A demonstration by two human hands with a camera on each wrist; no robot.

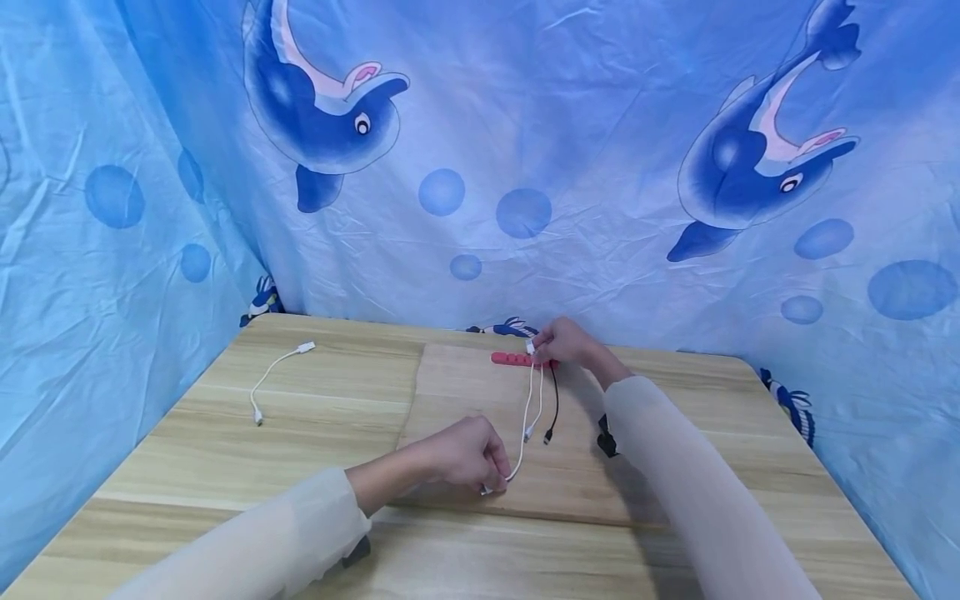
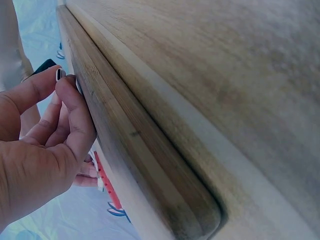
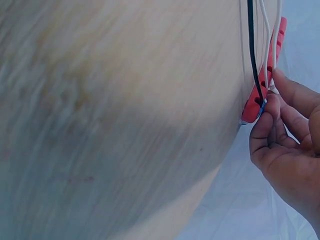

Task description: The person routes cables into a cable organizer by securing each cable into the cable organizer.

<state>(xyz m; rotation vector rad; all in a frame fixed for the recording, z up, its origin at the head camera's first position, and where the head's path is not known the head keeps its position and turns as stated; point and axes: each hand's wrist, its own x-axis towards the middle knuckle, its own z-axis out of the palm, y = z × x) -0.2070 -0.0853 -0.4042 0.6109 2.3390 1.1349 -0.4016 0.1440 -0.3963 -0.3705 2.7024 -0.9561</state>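
Note:
A white charging cable [image 1: 522, 425] runs between my two hands. My left hand [image 1: 468, 454] pinches its lower plug [image 2: 60, 74] between thumb and fingertips, close over the front part of a wooden board [image 1: 450, 392]. At the board's back edge, my right hand [image 1: 566, 342] pinches the cable's USB end [image 1: 530, 347] at a red slotted cable holder [image 1: 510, 359]. A second white cable [image 1: 540, 400] and a black cable [image 1: 557, 404] hang from the holder toward me. In the right wrist view, fingertips cover part of the red holder [image 3: 255, 107].
Another short white cable [image 1: 273, 367] lies curved on the table [image 1: 225, 467], left of the board. Blue fabric [image 1: 480, 167] with printed dolphins hangs behind the table's far edge and along its sides.

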